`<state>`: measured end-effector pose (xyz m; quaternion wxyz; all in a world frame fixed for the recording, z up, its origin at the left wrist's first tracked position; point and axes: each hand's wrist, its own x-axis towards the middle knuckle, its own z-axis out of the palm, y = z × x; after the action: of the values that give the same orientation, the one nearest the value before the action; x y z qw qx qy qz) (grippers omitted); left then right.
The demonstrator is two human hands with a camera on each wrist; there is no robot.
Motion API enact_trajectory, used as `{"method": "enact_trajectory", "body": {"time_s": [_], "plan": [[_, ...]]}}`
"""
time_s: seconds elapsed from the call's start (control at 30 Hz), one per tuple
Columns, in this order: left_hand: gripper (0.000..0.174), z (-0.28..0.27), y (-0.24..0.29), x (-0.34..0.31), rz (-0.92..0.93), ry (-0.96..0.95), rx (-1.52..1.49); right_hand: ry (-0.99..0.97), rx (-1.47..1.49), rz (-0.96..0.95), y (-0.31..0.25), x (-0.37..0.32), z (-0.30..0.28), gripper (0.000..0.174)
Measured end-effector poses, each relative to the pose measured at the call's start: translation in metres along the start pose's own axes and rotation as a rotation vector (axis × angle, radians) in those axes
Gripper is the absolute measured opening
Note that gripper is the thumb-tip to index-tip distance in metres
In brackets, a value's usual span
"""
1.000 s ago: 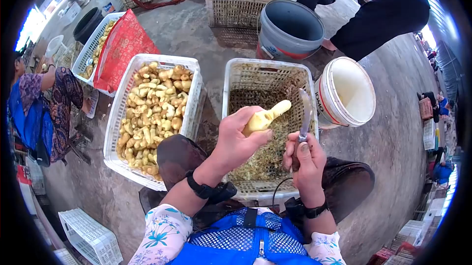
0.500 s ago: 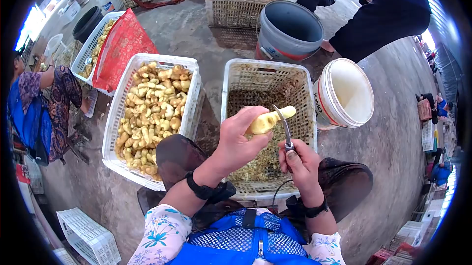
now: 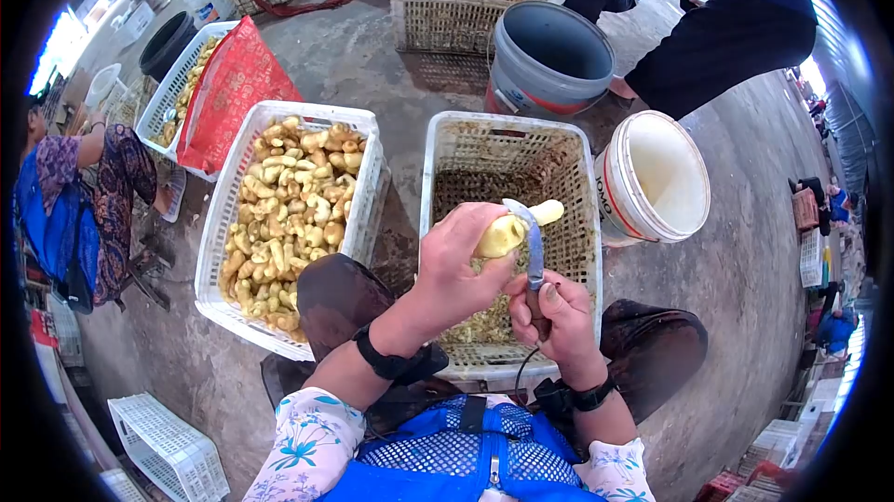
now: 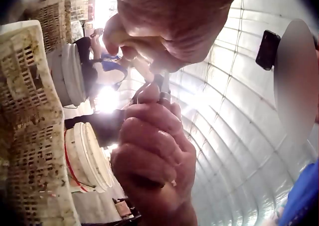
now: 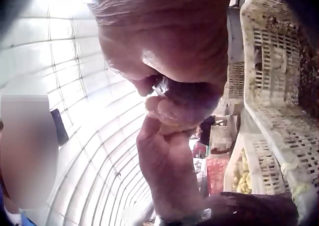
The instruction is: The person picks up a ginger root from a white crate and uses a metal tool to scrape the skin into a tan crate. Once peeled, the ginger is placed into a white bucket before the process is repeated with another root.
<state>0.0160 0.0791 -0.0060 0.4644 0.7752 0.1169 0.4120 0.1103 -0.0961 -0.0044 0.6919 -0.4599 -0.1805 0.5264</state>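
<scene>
filled crate (image 3: 366, 171): heaped with pale, knobbly roots.
left hand (image 3: 461, 260): one root grasped by its fingers.
root (image 3: 500, 236): held above the scrap-strewn crate (image 3: 428, 167).
knife (image 3: 534, 255): brought across the root from apart a second ago; trimming seems under way.
right hand (image 3: 563, 320): knife handle gripped.
views: blade's curve shown from the head; right fingers' underside wrap, by left wrist.

I see yellow ginger (image 3: 501, 237), a brown knife handle (image 3: 535, 305), a red bag (image 3: 233, 100) and white sleeves (image 3: 328, 423) with blue flowers (image 3: 296, 453).
</scene>
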Motion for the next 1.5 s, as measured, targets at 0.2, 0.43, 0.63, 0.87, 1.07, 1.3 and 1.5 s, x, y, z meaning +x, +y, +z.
{"method": "enact_trajectory", "body": {"time_s": [0.2, 0.43, 0.63, 0.87, 1.07, 1.3, 1.5], "plan": [[0.045, -0.008, 0.0, 0.001, -0.22, -0.116, -0.298, -0.129, -0.11, 0.075, -0.012, -0.009, -0.003, 0.052], [0.049, -0.017, 0.001, 0.005, -0.328, -0.123, -0.37, 0.039, -0.41, -0.13, -0.02, -0.036, -0.02, 0.041], [0.052, -0.012, -0.001, 0.005, -0.209, -0.133, -0.34, 0.071, -0.968, -0.384, -0.031, -0.029, 0.0, 0.02], [0.053, -0.011, 0.0, 0.004, -0.15, -0.127, -0.225, 0.106, -1.112, -0.474, -0.031, -0.023, 0.004, 0.018], [0.055, -0.01, 0.001, 0.004, -0.131, -0.089, -0.184, 0.16, -1.093, -0.472, -0.028, -0.024, 0.006, 0.018], [0.051, -0.009, -0.001, 0.007, 0.081, -0.004, 0.051, 0.14, -1.039, -0.424, -0.019, -0.025, 0.003, 0.021], [0.052, -0.005, -0.003, 0.007, 0.159, 0.046, 0.129, 0.154, -0.988, -0.44, -0.011, -0.025, 0.008, 0.021]]}}
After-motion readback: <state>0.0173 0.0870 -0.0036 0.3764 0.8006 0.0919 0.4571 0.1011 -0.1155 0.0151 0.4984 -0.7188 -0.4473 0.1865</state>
